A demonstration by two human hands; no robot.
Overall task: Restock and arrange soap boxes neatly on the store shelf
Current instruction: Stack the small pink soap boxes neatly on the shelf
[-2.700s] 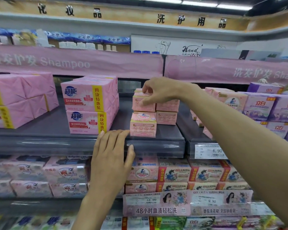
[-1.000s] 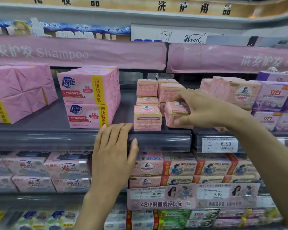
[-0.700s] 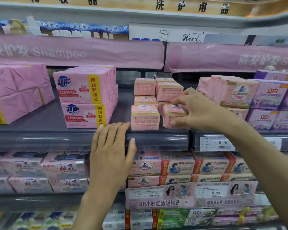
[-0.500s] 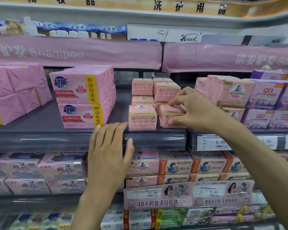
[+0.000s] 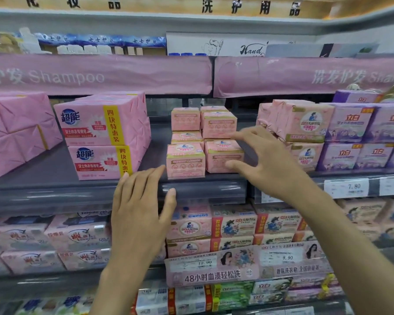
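Head view: right hand point(image 5: 266, 160) grip spread, pinching nothing. Front-right soap box point(image 5: 223, 155) sits on the shelf point(image 5: 55, 192) just left of the thumb; contact unclear. Second front box point(image 5: 185, 160) is beside it, further left, with stacked boxes point(image 5: 218, 123) behind. Left hand point(image 5: 141, 208) grip flat, fingers straight, resting on the shelf's front edge below the boxes.

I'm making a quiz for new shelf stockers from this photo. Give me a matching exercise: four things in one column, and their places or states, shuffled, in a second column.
Things:
1. left hand
2. right hand
3. purple boxes
4. big pink packs

Places or states:
A. far right of the shelf
B. resting on the shelf's front edge
C. stacked two high, left of the small pink boxes
D. fingers spread at the small pink boxes

Pairs: 1-B, 2-D, 3-A, 4-C.
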